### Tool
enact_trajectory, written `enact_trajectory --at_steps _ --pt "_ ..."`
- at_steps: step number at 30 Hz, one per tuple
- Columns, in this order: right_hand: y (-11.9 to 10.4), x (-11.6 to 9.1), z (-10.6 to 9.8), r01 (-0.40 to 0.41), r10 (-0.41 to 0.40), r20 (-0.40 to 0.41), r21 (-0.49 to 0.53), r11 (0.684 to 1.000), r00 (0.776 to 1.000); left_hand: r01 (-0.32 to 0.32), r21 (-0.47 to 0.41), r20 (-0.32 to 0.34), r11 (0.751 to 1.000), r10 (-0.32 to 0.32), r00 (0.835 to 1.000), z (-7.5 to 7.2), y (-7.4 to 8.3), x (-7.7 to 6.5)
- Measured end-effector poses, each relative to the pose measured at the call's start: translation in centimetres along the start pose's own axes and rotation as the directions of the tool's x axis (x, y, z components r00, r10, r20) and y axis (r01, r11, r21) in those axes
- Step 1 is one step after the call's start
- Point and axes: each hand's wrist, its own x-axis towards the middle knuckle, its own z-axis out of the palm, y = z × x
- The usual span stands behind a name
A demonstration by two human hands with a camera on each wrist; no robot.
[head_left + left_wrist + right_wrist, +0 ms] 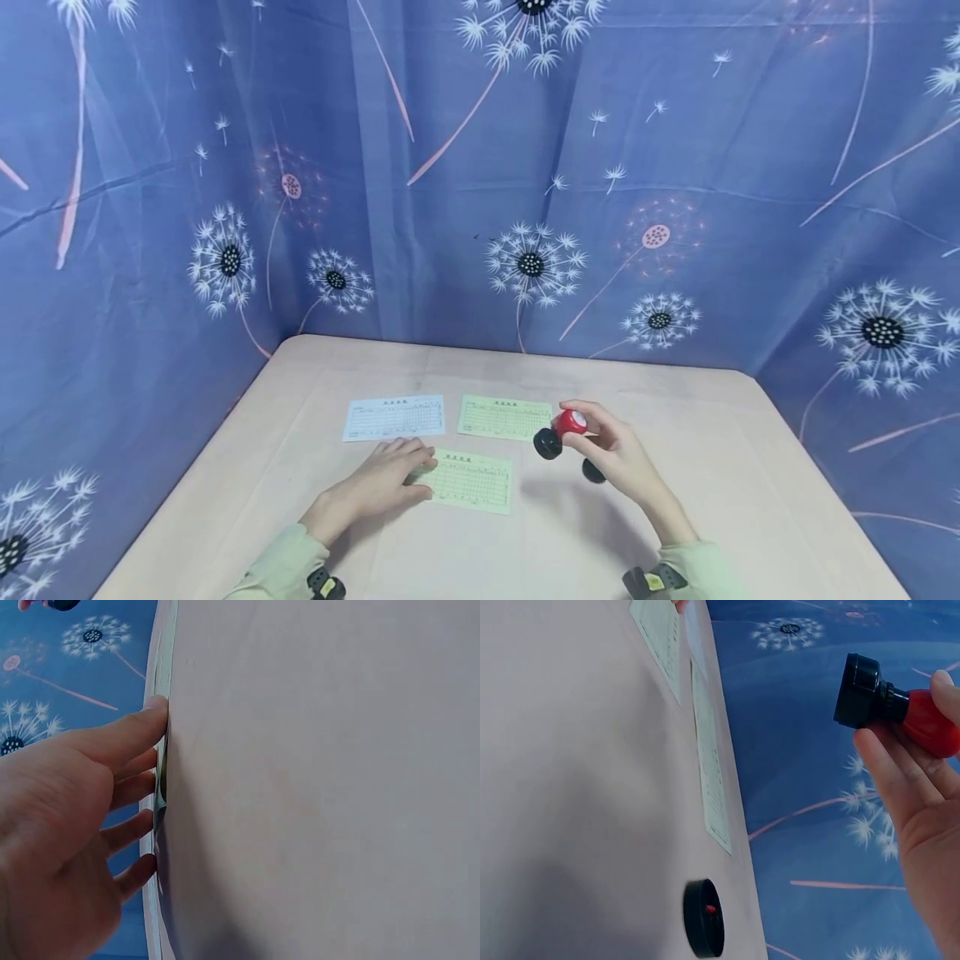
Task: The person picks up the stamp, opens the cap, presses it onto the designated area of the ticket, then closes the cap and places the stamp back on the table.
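My right hand (622, 454) holds a round stamp (572, 423) by its red knob, raised above the table. In the right wrist view the black stamp head (859, 690) points left, with fingers and thumb about the knob. The stamp's round black cap (704, 919) lies on the table below that hand, its hollow side showing. With loosely extended fingers, my left hand (378, 482) rests on the left edge of the front green printed slip (474, 483). The left wrist view shows the thumb and fingertips (156, 705) at the slip's edge.
Behind the front slip lie a blue printed slip (395, 419) on the left and another green slip (504, 417) on the right. The pale table (637, 375) ends at blue dandelion-patterned curtains (442, 250) at the back and sides.
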Motion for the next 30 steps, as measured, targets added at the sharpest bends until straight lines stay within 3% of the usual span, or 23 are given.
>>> enact_trajectory --at_steps 12,21,30 --pt "-0.1 0.3 2.3 -0.056 0.062 0.051 -0.108 0.993 0.997 -0.046 -0.010 -0.006 0.999 0.046 0.999 -0.2 0.4 -0.2" --pt "-0.1 1.2 4.1 -0.037 0.047 0.110 -0.093 0.995 0.993 -0.001 -0.034 0.021 0.999 0.001 1.000 0.0 0.3 -0.3" --pt "-0.3 1.6 5.0 -0.059 0.071 0.143 -0.085 0.995 0.987 -0.010 -0.049 0.023 0.999 0.011 1.000 -0.2 0.6 -0.2"
